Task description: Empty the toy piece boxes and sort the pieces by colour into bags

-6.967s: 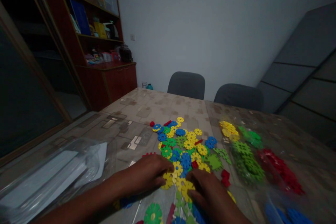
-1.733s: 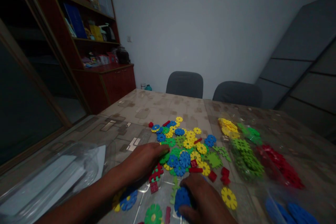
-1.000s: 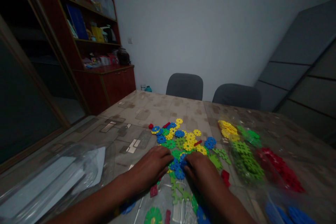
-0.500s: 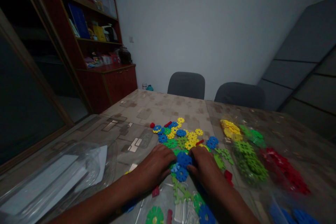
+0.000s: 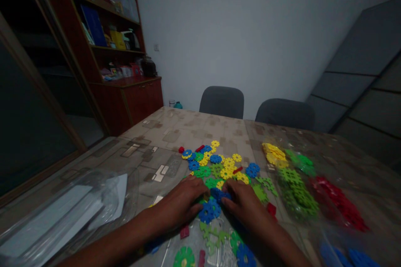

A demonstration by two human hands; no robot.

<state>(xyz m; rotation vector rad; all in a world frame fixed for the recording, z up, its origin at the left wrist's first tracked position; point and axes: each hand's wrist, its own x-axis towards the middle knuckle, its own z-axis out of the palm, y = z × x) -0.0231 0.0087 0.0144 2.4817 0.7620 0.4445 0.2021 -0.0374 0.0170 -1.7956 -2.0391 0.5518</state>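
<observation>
Between my two hands are blue notched plastic discs. My right hand (image 5: 242,200) pinches a tilted blue disc (image 5: 221,194) between thumb and fingers. Just below it lie other overlapping blue discs (image 5: 209,211), close to my left thumb; whether they join the held disc I cannot tell. My left hand (image 5: 188,198) is closed, its fingers curled at the left side of these discs, and its fingertips hide what they grip. Green and yellow discs (image 5: 228,173) lie spread just beyond both hands. A light green lattice piece (image 5: 214,234) rests nearer to me.
Clear bags on the right hold yellow pieces (image 5: 275,154), green pieces (image 5: 299,194), red pieces (image 5: 340,202) and blue ones (image 5: 360,258). A clear plastic package (image 5: 62,217) lies on the left. Two grey chairs (image 5: 222,102) stand behind the patterned table (image 5: 175,127).
The blue disc between my hands has tipped from facing up to a steep tilt. The blue discs below it have shifted slightly left. My right hand has moved slightly left and down.
</observation>
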